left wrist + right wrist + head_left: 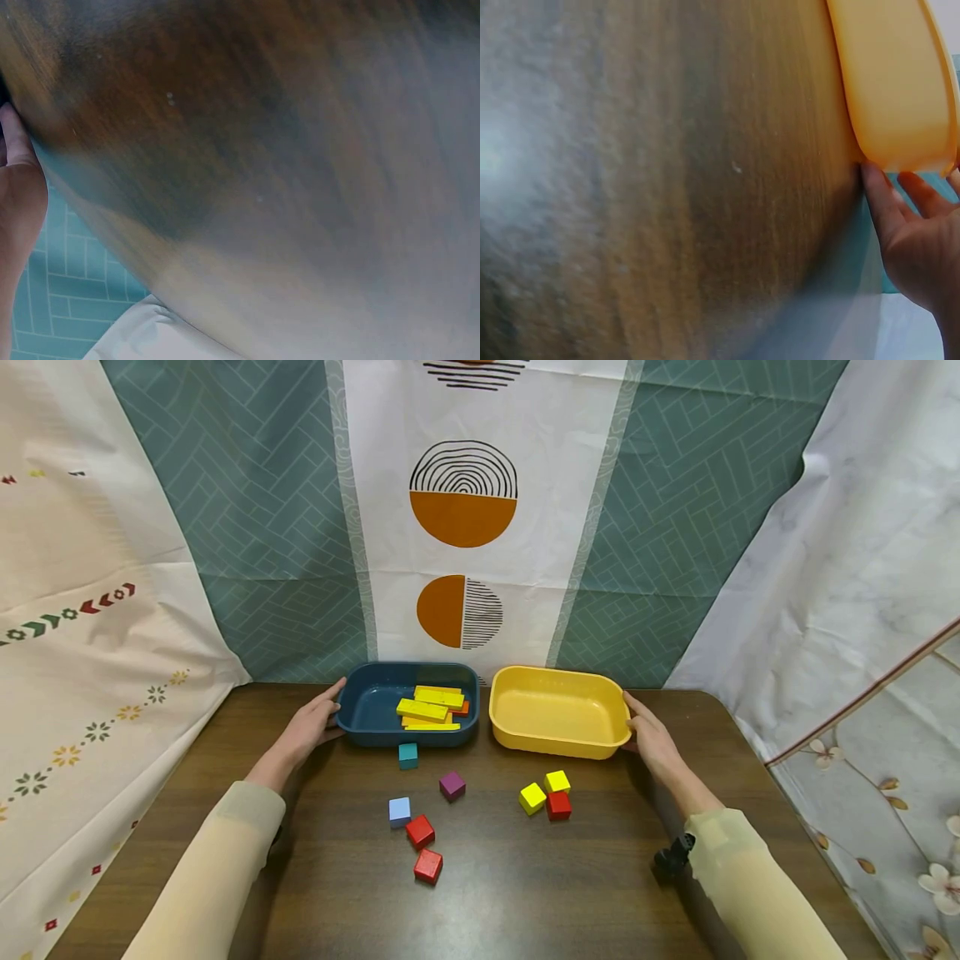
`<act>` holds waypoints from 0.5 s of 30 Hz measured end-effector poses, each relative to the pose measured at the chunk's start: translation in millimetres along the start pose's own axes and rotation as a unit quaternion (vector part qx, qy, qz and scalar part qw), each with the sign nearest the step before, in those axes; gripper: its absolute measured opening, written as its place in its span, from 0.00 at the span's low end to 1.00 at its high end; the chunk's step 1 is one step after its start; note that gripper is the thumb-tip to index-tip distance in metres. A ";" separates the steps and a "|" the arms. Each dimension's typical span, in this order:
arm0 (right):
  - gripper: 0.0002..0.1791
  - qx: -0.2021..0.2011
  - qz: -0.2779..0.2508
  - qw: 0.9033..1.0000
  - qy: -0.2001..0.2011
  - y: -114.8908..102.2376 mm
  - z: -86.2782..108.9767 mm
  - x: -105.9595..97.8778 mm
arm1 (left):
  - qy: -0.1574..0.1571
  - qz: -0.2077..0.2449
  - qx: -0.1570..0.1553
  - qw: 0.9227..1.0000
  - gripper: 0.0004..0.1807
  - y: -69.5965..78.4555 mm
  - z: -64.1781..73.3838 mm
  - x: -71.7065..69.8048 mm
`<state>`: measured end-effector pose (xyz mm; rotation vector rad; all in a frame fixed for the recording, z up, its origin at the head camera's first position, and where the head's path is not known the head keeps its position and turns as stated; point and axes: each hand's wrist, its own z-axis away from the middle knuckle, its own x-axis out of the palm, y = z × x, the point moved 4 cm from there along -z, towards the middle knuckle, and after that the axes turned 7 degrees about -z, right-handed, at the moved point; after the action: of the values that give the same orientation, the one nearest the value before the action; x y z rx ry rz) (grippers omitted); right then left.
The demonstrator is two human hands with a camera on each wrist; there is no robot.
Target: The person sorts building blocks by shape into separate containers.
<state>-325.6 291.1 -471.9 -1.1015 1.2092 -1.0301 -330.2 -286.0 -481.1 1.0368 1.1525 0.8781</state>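
In the head view my left hand touches the left end of a dark blue tray, its fingers fairly straight along the side. Yellow and orange rectangular blocks lie piled in that tray's right half. My right hand touches the right end of a yellow tray, which has nothing inside. In the right wrist view, extended fingers and thumb of the right hand meet the end of the yellow tray. Only part of the left hand shows in the left wrist view.
On the brown table before the trays lie a teal cube, a purple cube, a light blue cube, red cubes and two yellow cubes. A patterned curtain hangs behind the trays.
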 end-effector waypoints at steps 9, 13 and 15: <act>0.35 0.002 0.011 1.000 -0.020 13.2 -13.2 -4.9 | 0.003 -0.012 0.002 1.000 0.32 -11.2 -5.8 -1.9; 0.36 0.002 0.007 1.000 -0.029 14.3 -15.2 -5.4 | 0.004 -0.016 0.000 1.000 0.32 -10.9 -6.0 -1.7; 0.36 0.000 0.005 0.999 -0.032 13.9 -15.2 -5.5 | 0.005 -0.018 -0.002 1.000 0.32 -10.1 -5.7 -1.8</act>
<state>-341.0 297.7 -485.1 -1.1186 1.1627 -0.9803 -335.9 -289.6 -490.7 1.0063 1.1736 0.8573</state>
